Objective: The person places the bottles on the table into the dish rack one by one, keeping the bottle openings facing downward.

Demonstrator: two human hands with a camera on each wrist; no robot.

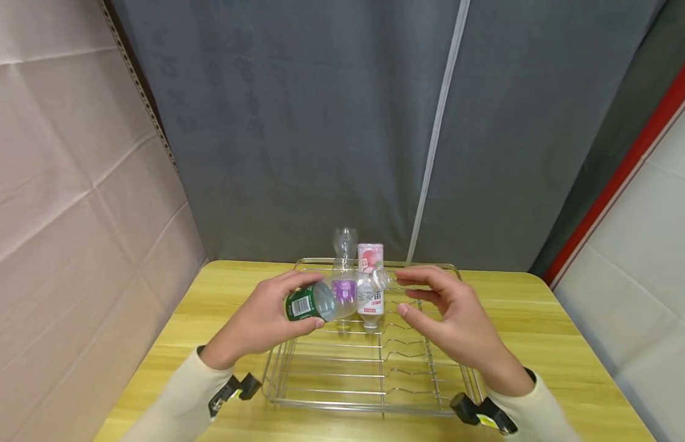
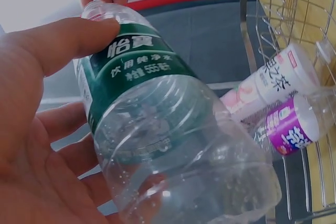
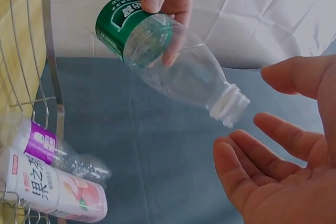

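In the head view my left hand (image 1: 265,313) grips a clear plastic water bottle (image 1: 325,301) around its green label. The bottle is tilted, its whitish neck pointing right toward my right hand (image 1: 458,316). That hand has its fingers spread a little and holds nothing. The right wrist view shows a small gap between its fingertips (image 3: 228,156) and the bottle's neck. Behind, a pink-and-white bottle (image 1: 371,261) stands neck down in a wire rack (image 1: 342,405). Beside it is a clear bottle with a purple label (image 1: 345,245), partly hidden by the held bottle.
The rack rests on a yellow wood-grain table (image 1: 541,344). A dark grey curtain (image 1: 320,135) rises behind the table. Pale cloth walls (image 1: 72,215) stand on both sides, the right one with a red strip (image 1: 613,184).
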